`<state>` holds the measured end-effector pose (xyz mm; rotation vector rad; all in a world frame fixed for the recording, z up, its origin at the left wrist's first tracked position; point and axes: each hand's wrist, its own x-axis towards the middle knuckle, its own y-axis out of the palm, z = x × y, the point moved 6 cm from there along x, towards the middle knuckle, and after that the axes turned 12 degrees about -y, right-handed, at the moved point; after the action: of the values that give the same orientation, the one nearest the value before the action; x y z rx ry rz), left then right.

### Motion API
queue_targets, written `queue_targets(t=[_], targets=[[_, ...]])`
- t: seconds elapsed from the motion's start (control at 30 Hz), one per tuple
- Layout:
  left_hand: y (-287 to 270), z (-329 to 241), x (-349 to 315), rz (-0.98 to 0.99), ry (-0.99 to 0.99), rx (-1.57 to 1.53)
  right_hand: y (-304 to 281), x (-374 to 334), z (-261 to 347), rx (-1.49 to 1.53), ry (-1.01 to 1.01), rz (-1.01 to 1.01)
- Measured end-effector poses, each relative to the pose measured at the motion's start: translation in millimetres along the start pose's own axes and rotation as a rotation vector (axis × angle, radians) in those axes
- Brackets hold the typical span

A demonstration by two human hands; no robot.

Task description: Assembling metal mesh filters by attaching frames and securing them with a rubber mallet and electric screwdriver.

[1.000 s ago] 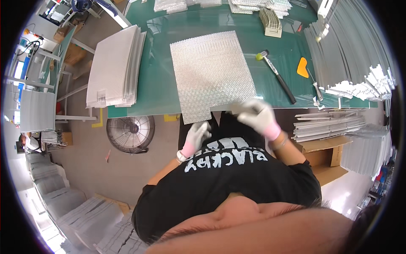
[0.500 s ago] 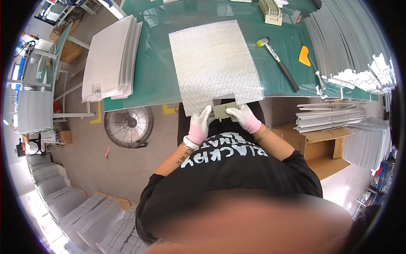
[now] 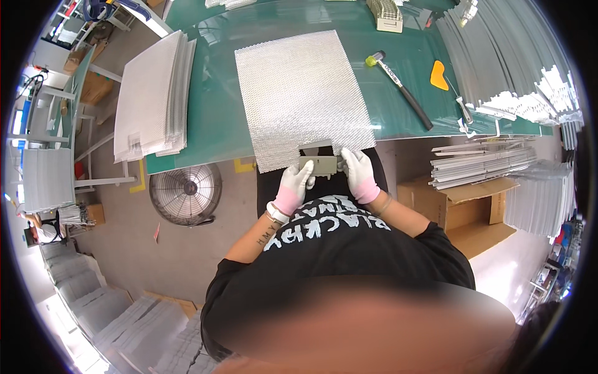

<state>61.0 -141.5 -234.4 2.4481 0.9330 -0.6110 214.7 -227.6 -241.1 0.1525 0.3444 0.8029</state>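
A silvery mesh sheet (image 3: 305, 87) lies on the green table, its near edge hanging past the table edge with a rectangular notch cut in it. At that notch is a grey-green plastic piece (image 3: 320, 166), flat and rectangular with small tabs. My left hand (image 3: 294, 186), in a white glove with a pink cuff, grips the piece's left end, thumb on top. My right hand (image 3: 361, 177), gloved alike, has its fingers closed at the notch's right side, by the piece's right end. What those fingertips pinch is hidden.
A rubber-headed mallet (image 3: 402, 87), an orange scraper (image 3: 438, 75) and a small handled tool (image 3: 465, 111) lie to the right. Stacked mesh sheets (image 3: 149, 96) stand left, grey panels (image 3: 504, 56) right. A row of plastic pieces (image 3: 387, 19) sits far back. Below are a fan (image 3: 185, 194) and cardboard box (image 3: 467, 212).
My right thumb has come off the plastic piece's face, and the right hand is now at the notch's right side. The piece sits slightly lower and straighter. The whole view has shifted a little.
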Motion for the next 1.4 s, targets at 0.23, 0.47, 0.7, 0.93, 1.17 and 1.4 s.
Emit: queue_targets(t=[0.23, 0.47, 0.7, 0.93, 1.17, 1.4], targets=[[3.7, 2.9, 1.8, 0.073, 0.066, -0.21, -0.7, -0.1, -2.3, -0.005, -0.002, -0.027], [14.4, 10.1, -13.6, 0.4, -0.125, -0.369, 1.0, 0.0, -12.4, 0.045, 0.015, 0.102], [22.1, -113.2, -31.3, 0.769, -0.134, 0.517, 31.0, -9.9, -22.7, -0.083, -0.025, 0.592], [43.1, -147.7, 58.5, -0.136, 0.831, 1.733, 19.8, -5.5, -2.2, 0.051, -0.016, 0.266], [60.8, -128.9, 52.7, -0.12, 0.768, 1.812, -5.1, -6.4, -0.8, 0.073, -0.028, 0.203], [62.2, -132.7, 65.5, -0.094, 0.749, 1.832, -1.9, -3.1, 9.3, 0.034, -0.081, 0.144]])
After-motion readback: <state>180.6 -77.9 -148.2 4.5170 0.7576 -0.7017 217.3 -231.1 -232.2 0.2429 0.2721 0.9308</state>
